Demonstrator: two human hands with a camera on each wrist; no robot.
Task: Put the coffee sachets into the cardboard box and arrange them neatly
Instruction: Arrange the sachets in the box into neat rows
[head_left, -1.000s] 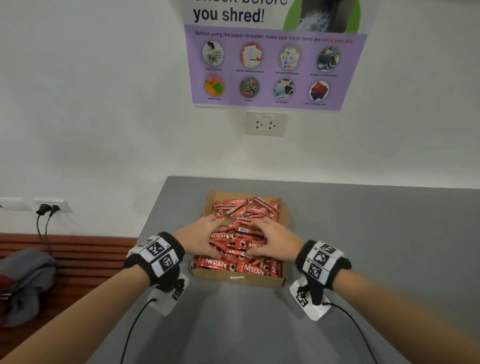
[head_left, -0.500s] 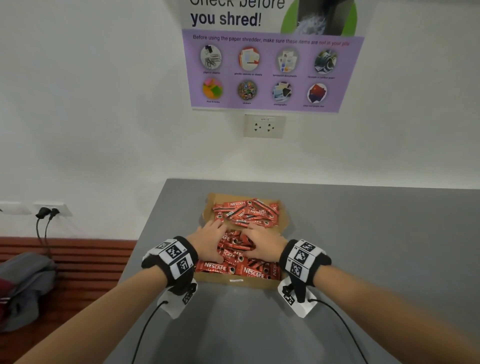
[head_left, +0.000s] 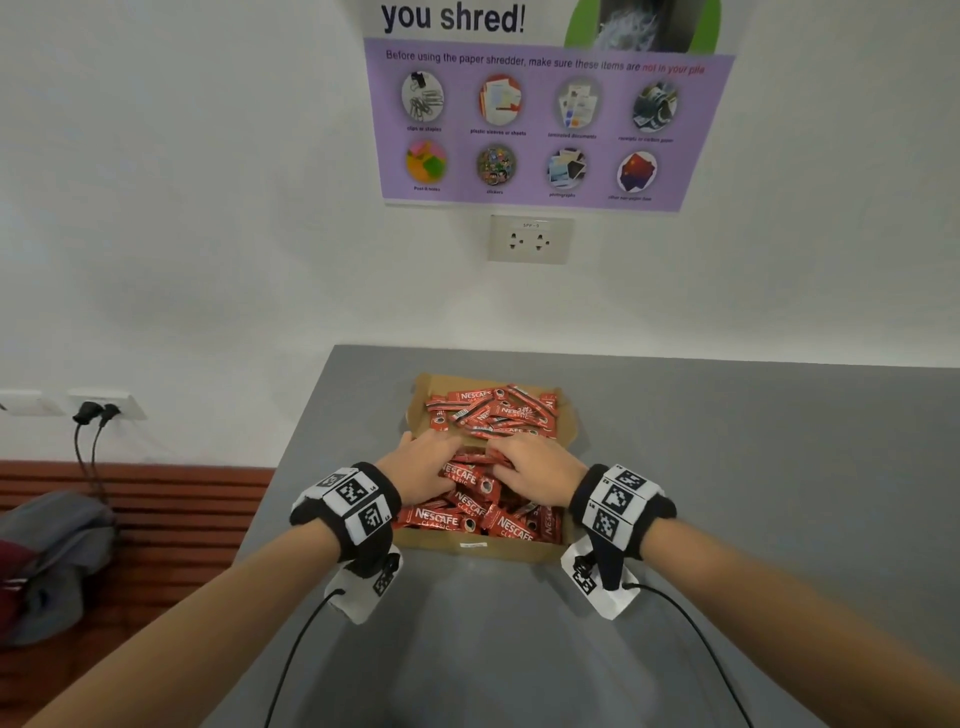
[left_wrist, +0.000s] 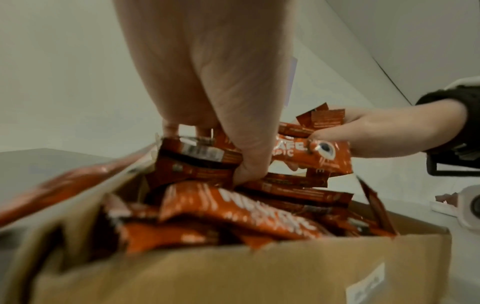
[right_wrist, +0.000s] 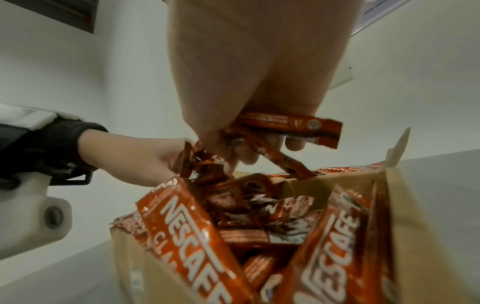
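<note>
An open cardboard box (head_left: 511, 551) sits on the grey table (head_left: 727, 467), heaped with several red Nescafe coffee sachets (head_left: 493, 410) lying at mixed angles. Both hands are inside the box over its middle. My left hand (head_left: 423, 465) grips a bunch of sachets (left_wrist: 197, 156), thumb curled under them. My right hand (head_left: 535, 465) holds a bundle of sachets (right_wrist: 291, 125) between fingers and palm. The two hands face each other, close together, and their fingertips are hidden among the sachets in the head view.
The box's far flap (head_left: 431, 384) stands open toward the white wall. A wall socket (head_left: 530, 239) and a purple poster (head_left: 545, 119) hang above the table. Left of the table are a wooden bench (head_left: 156, 519) and a grey bag (head_left: 52, 561).
Both hands have closed in toward each other over the middle of the box, gathering sachets into a bunch. The head view has shifted slightly.
</note>
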